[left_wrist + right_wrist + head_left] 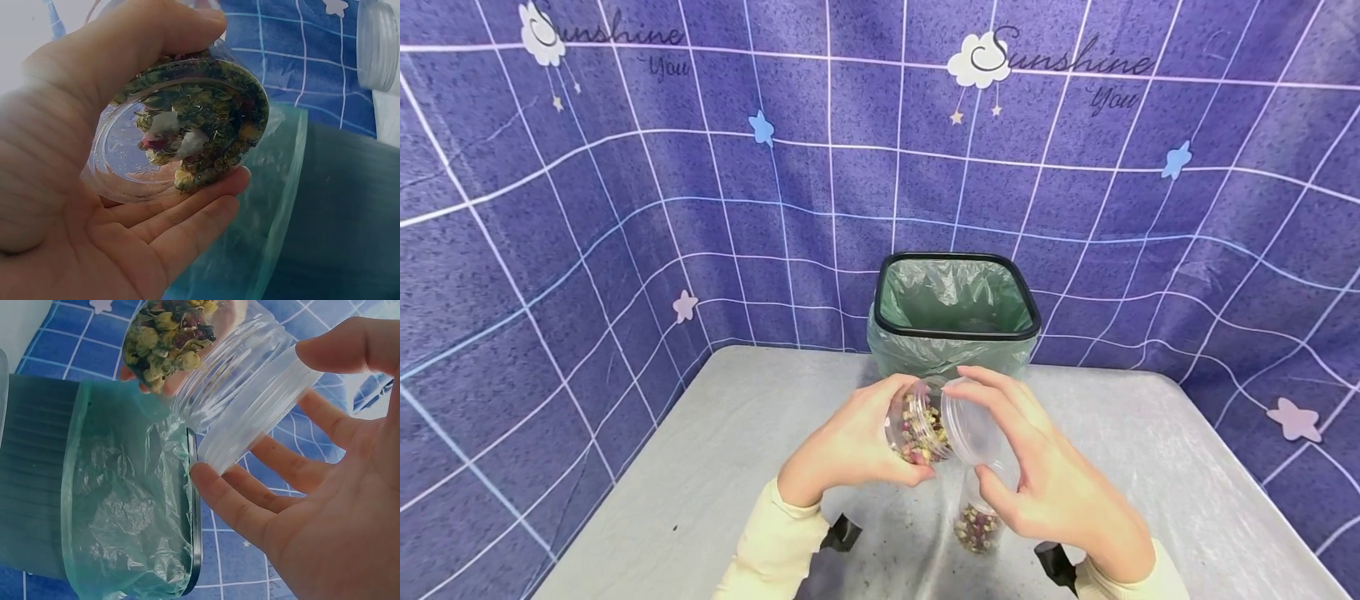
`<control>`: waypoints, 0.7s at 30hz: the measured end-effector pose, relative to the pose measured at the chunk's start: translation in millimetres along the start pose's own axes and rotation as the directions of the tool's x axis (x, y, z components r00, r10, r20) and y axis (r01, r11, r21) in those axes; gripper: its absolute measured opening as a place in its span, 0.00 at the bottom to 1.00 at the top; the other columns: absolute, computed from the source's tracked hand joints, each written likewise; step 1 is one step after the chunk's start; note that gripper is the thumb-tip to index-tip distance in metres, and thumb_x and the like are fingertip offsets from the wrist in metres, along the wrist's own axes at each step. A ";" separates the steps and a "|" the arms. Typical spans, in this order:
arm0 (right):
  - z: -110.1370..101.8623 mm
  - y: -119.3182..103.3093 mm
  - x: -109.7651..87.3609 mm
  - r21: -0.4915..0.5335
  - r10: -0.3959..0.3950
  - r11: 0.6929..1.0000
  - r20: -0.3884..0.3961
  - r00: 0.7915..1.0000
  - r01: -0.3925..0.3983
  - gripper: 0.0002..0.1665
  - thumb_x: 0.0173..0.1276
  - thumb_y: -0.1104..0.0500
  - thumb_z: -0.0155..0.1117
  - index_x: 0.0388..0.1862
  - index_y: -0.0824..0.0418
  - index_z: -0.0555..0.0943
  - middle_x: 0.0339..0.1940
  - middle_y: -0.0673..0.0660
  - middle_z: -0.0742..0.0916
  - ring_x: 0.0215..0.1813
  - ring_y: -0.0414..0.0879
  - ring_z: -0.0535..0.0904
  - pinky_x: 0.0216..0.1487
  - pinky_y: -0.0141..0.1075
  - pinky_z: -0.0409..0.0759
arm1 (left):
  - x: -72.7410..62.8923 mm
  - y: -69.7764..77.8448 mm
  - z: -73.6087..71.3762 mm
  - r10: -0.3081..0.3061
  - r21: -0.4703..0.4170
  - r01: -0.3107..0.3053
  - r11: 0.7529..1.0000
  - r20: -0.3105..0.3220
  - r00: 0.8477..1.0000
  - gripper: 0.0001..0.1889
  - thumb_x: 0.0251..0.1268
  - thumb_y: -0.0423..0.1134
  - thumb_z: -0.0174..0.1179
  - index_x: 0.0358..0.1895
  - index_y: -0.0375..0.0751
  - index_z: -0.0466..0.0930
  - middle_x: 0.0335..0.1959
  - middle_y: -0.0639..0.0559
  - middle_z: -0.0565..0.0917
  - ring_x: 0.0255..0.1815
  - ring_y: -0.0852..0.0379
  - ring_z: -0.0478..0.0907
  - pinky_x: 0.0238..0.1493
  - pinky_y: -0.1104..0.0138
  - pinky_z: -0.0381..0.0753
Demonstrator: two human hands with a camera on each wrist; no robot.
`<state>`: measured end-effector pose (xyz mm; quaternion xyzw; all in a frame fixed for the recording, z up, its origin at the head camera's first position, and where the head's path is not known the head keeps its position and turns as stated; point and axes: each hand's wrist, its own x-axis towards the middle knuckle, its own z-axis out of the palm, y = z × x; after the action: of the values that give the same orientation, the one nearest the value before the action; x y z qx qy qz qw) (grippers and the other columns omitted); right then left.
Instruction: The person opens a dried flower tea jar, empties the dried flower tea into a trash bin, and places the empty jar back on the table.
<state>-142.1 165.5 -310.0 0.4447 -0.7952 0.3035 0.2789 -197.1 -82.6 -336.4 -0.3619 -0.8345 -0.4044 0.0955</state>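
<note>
I take the bin (958, 337), with its black rim, as my landmark. In front of it, on my side, my left hand (850, 440) holds a clear jar (901, 421). The thumb is curved over one side of the jar and the fingers support the other side, so they are spread only as wide as the jar itself. The jar lies tilted on its side in the air, a little left of the middle of the bin, and its mouth looks to the right. Inside are dried flower buds (165, 337), yellowish and dark red, gathered along its lower side.

My right hand (1048, 487) is in front of the bin too, toward its right side. Its thumb and fingertips pinch a translucent lid (976, 427) by the edge. The lid is just at the mouth of the jar, but I cannot tell if the two are touching.

A second jar (976, 533), also with buds in it, stands on the grey table (730, 442), nearer to me than the bin and partly hidden by my right hand. A thin green bag (125, 500) lines the bin and hangs over its outside. Behind the bin there is a purple-blue cloth (808, 225) with white lines, stars and clouds.
</note>
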 end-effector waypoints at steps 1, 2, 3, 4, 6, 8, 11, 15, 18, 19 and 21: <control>-0.4 -0.2 0.0 -0.001 0.005 1.000 0.000 1.000 -0.005 0.49 0.46 0.67 0.63 0.74 0.58 0.70 0.75 0.58 0.71 0.74 0.56 0.69 0.76 0.31 0.60 | -0.1 -0.9 -2.1 -0.005 -0.008 0.005 1.000 -0.002 1.000 0.44 0.30 0.44 0.85 0.61 0.48 0.77 0.46 0.65 0.84 0.45 0.65 0.82 0.50 0.67 0.83; -0.7 -0.4 0.0 -0.004 0.007 1.000 -0.001 1.000 -0.007 0.49 0.47 0.67 0.63 0.74 0.58 0.70 0.75 0.58 0.72 0.74 0.56 0.69 0.76 0.31 0.60 | -0.4 -1.9 -4.3 -0.013 -0.021 0.013 1.000 -0.004 1.000 0.44 0.31 0.44 0.85 0.62 0.47 0.77 0.46 0.64 0.84 0.45 0.65 0.82 0.50 0.67 0.83; -0.9 -0.6 0.0 -0.005 0.011 1.000 -0.001 1.000 -0.011 0.49 0.47 0.67 0.63 0.74 0.58 0.70 0.75 0.57 0.72 0.74 0.56 0.69 0.76 0.31 0.60 | -0.8 -2.9 -6.8 -0.023 -0.033 0.023 0.999 -0.007 1.000 0.44 0.31 0.43 0.85 0.62 0.47 0.77 0.46 0.63 0.84 0.45 0.64 0.82 0.51 0.66 0.83; -1.0 -0.8 0.0 -0.006 0.013 1.000 0.000 1.000 -0.013 0.49 0.47 0.67 0.63 0.74 0.58 0.70 0.75 0.57 0.72 0.74 0.55 0.69 0.75 0.31 0.60 | -1.5 -4.0 -9.3 -0.035 -0.042 0.034 0.999 -0.012 0.999 0.44 0.32 0.43 0.86 0.62 0.46 0.76 0.47 0.62 0.84 0.46 0.64 0.82 0.52 0.66 0.83; -1.0 -1.1 -0.2 -0.007 0.019 1.000 0.001 1.000 -0.019 0.49 0.46 0.67 0.63 0.74 0.58 0.70 0.75 0.57 0.72 0.73 0.55 0.69 0.75 0.31 0.60 | -2.9 -5.5 -14.7 -0.058 -0.058 0.056 0.997 -0.028 0.998 0.45 0.32 0.42 0.86 0.63 0.45 0.76 0.49 0.60 0.84 0.49 0.63 0.82 0.55 0.65 0.83; 0.0 -1.5 -0.4 -0.013 0.026 1.000 0.005 1.000 -0.026 0.49 0.46 0.66 0.63 0.74 0.57 0.70 0.74 0.56 0.72 0.73 0.54 0.69 0.75 0.32 0.60 | -6.0 -7.4 -20.5 -0.078 -0.060 0.075 0.995 -0.048 0.996 0.45 0.32 0.42 0.86 0.63 0.45 0.76 0.51 0.59 0.84 0.51 0.62 0.82 0.57 0.64 0.82; 1.3 -2.0 -1.2 -0.028 0.042 0.999 0.014 0.999 -0.042 0.49 0.46 0.66 0.64 0.74 0.56 0.70 0.74 0.55 0.72 0.73 0.53 0.69 0.74 0.32 0.61 | -10.1 -9.7 -29.1 -0.103 -0.049 0.099 0.994 -0.080 0.991 0.45 0.33 0.44 0.86 0.63 0.47 0.76 0.54 0.59 0.84 0.53 0.61 0.81 0.59 0.63 0.81; 3.7 -3.0 -2.1 -0.054 0.074 0.996 0.035 0.997 -0.072 0.50 0.47 0.65 0.65 0.75 0.52 0.70 0.75 0.52 0.72 0.74 0.50 0.69 0.73 0.34 0.64 | -15.4 -13.2 -42.0 -0.119 -0.036 0.115 0.993 -0.125 0.985 0.45 0.34 0.46 0.86 0.63 0.51 0.76 0.54 0.60 0.83 0.52 0.60 0.82 0.57 0.61 0.82; 7.4 -4.7 -2.6 -0.077 0.103 0.992 0.058 0.993 -0.098 0.51 0.47 0.64 0.66 0.76 0.48 0.69 0.75 0.50 0.71 0.74 0.47 0.68 0.70 0.39 0.69 | -19.2 -16.9 -52.4 -0.123 -0.019 0.122 0.992 -0.164 0.979 0.44 0.34 0.46 0.86 0.63 0.51 0.76 0.54 0.61 0.83 0.52 0.60 0.81 0.57 0.60 0.81; 9.3 -5.5 -2.7 -0.084 0.113 0.991 0.067 0.991 -0.107 0.51 0.48 0.64 0.66 0.76 0.47 0.69 0.75 0.49 0.71 0.74 0.46 0.68 0.69 0.41 0.70 | -20.3 -18.1 -55.7 -0.126 -0.015 0.125 0.992 -0.176 0.976 0.44 0.34 0.47 0.86 0.62 0.51 0.76 0.54 0.62 0.83 0.52 0.60 0.81 0.58 0.59 0.81; 13.6 -7.3 -2.5 -0.091 0.139 0.987 0.090 0.986 -0.131 0.51 0.48 0.64 0.66 0.76 0.45 0.69 0.76 0.47 0.70 0.74 0.45 0.67 0.68 0.45 0.72 | -22.1 -20.6 -61.8 -0.135 -0.013 0.135 0.991 -0.194 0.972 0.43 0.35 0.47 0.86 0.62 0.50 0.76 0.55 0.62 0.83 0.52 0.60 0.81 0.58 0.59 0.80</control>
<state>-136.9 153.8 -319.1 0.3917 -0.8481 0.2660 0.2376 -203.5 -148.6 -318.4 -0.2632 -0.8440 -0.4431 0.1487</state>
